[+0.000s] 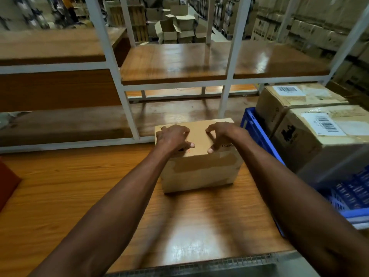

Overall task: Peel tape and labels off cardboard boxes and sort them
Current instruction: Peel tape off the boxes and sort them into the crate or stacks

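A small brown cardboard box (197,156), banded with brown tape (205,163), is set near the bench's (69,196) right edge. It is pressed from above by the left hand (172,137) and right hand (224,134), fingers bent, fingertips on the top face, nothing pinched. Tape may tear short if picked carelessly; the box may slide toward the blue plastic crate (257,134).

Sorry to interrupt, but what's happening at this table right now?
A person has both hands on top of a small cardboard box on the wooden table. The left hand and right hand rest curled on its top. Brown tape is still on its front. Two labelled boxes sit in a blue crate at right.
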Demonstrator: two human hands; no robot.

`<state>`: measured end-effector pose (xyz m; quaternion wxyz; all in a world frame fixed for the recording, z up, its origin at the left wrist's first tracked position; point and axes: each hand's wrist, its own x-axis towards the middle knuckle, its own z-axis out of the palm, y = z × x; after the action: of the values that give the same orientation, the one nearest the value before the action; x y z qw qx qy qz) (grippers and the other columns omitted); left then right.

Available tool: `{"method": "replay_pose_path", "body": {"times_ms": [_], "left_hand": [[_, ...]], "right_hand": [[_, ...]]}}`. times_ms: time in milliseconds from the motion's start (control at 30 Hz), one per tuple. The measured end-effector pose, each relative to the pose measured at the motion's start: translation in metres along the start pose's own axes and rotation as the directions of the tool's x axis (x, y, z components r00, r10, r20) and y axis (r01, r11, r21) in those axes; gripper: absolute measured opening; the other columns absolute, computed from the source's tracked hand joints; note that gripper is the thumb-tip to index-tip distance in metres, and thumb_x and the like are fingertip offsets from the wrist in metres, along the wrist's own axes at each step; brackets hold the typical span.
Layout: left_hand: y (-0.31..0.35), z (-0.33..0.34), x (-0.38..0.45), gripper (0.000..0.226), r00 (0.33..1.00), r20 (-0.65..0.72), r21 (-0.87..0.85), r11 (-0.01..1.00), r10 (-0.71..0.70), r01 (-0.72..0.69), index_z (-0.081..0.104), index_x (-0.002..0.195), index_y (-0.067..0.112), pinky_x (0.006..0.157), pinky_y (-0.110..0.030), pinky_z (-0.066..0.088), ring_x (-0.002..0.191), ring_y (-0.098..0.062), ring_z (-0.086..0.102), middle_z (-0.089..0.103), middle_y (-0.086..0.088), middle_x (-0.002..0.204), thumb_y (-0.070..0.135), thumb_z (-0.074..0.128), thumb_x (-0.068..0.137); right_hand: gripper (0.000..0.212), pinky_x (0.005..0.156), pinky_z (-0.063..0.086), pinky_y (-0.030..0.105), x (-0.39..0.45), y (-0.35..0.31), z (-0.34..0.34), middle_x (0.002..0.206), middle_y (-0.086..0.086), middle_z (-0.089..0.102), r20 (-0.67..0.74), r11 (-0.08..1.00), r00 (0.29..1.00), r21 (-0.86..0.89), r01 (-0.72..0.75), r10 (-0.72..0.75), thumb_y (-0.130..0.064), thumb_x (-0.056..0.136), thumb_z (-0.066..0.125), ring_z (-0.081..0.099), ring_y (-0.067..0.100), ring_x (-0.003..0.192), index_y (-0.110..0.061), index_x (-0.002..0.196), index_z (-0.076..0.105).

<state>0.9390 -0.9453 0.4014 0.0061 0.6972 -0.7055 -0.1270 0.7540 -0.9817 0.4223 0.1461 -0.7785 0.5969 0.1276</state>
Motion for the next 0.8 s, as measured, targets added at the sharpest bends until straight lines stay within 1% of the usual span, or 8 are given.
{"method": "replay_pose_path", "body": {"times_ms": [100,167,267,333,500,633,700,800], "left_hand": [[0.017,0.010,-0.016,0.043,0.997,-0.079,0.119,0.993,0.012,-0.003,0.062,0.129,0.022,0.097,-0.049,0.044,0.122,-0.035,0.052,0.059,-0.010,0.132,0.051,0.064,0.096],[0.028,0.025,-0.031,0.046,0.993,-0.105,0.167,0.985,0.050,-0.033,0.058,0.131,0.020,0.097,-0.049,0.046,0.120,-0.035,0.052,0.055,-0.010,0.131,0.052,0.060,0.097],[0.026,0.047,-0.048,0.066,0.984,-0.152,0.202,0.978,0.092,-0.060,0.045,0.142,0.025,0.100,-0.050,0.043,0.128,-0.039,0.047,0.048,-0.010,0.143,0.064,0.060,0.091],[0.017,0.055,-0.050,0.073,0.972,-0.208,0.211,0.975,0.111,-0.066,0.035,0.151,0.028,0.102,-0.051,0.041,0.133,-0.039,0.043,0.044,-0.008,0.150,0.061,0.062,0.092],[0.008,0.068,-0.052,0.081,0.952,-0.276,0.202,0.976,0.135,-0.080,0.022,0.159,0.033,0.107,-0.050,0.037,0.141,-0.037,0.035,0.035,-0.004,0.160,0.044,0.068,0.093],[-0.002,0.078,-0.055,0.085,0.944,-0.315,0.113,0.991,0.104,-0.072,0.020,0.161,0.040,0.110,-0.052,0.028,0.149,-0.031,0.025,0.026,0.003,0.166,0.040,0.070,0.092],[-0.007,0.087,-0.060,0.084,0.929,-0.358,0.061,0.995,0.093,-0.076,0.023,0.160,0.043,0.111,-0.055,0.022,0.151,-0.026,0.022,0.027,0.007,0.166,0.037,0.071,0.091],[-0.013,0.099,-0.070,0.080,0.898,-0.437,-0.022,0.997,0.056,-0.072,0.034,0.156,0.044,0.115,-0.060,0.019,0.150,-0.025,0.024,0.033,0.006,0.163,0.036,0.075,0.087]], "right_hand": [[0.096,0.108,0.043,0.045,0.000,0.010,0.005,0.161,0.005,0.042,-0.032,0.994,0.999,0.105,0.012,-0.009,-0.046,0.076,0.088,0.042,0.033,0.143,-0.028,0.157,0.040],[0.096,0.108,0.041,0.045,-0.001,0.016,0.009,0.162,0.003,0.041,-0.058,0.990,0.998,0.138,0.005,0.003,-0.048,0.075,0.088,0.039,0.031,0.145,-0.031,0.156,0.040],[0.080,0.108,0.040,0.046,-0.010,0.026,0.031,0.159,0.002,0.045,-0.190,0.946,0.982,0.316,0.065,-0.005,-0.045,0.079,0.085,0.041,0.029,0.144,-0.029,0.149,0.050],[0.066,0.111,0.037,0.049,-0.018,0.032,0.056,0.160,0.000,0.042,-0.285,0.872,0.958,0.467,0.146,-0.007,-0.048,0.087,0.077,0.038,0.028,0.147,-0.029,0.146,0.053],[0.053,0.125,0.003,0.056,-0.026,0.034,0.101,0.169,-0.004,0.028,-0.479,0.903,0.876,0.399,0.159,0.058,-0.063,0.102,0.044,0.011,0.024,0.159,-0.043,0.151,0.046],[0.059,0.120,-0.008,0.064,-0.037,0.029,0.122,0.171,-0.010,0.019,-0.517,0.853,0.830,0.511,0.105,0.208,-0.075,0.093,0.049,-0.008,0.026,0.159,-0.051,0.147,0.049],[0.066,0.119,0.000,0.068,-0.043,0.032,0.135,0.172,-0.012,0.012,-0.516,0.804,0.819,0.582,0.121,0.250,-0.075,0.086,0.062,-0.010,0.031,0.158,-0.055,0.146,0.046],[0.076,0.117,0.028,0.064,-0.048,0.040,0.151,0.171,-0.011,0.008,-0.572,0.805,0.792,0.563,0.189,0.214,-0.059,0.085,0.076,0.009,0.031,0.158,-0.051,0.151,0.039]]}}
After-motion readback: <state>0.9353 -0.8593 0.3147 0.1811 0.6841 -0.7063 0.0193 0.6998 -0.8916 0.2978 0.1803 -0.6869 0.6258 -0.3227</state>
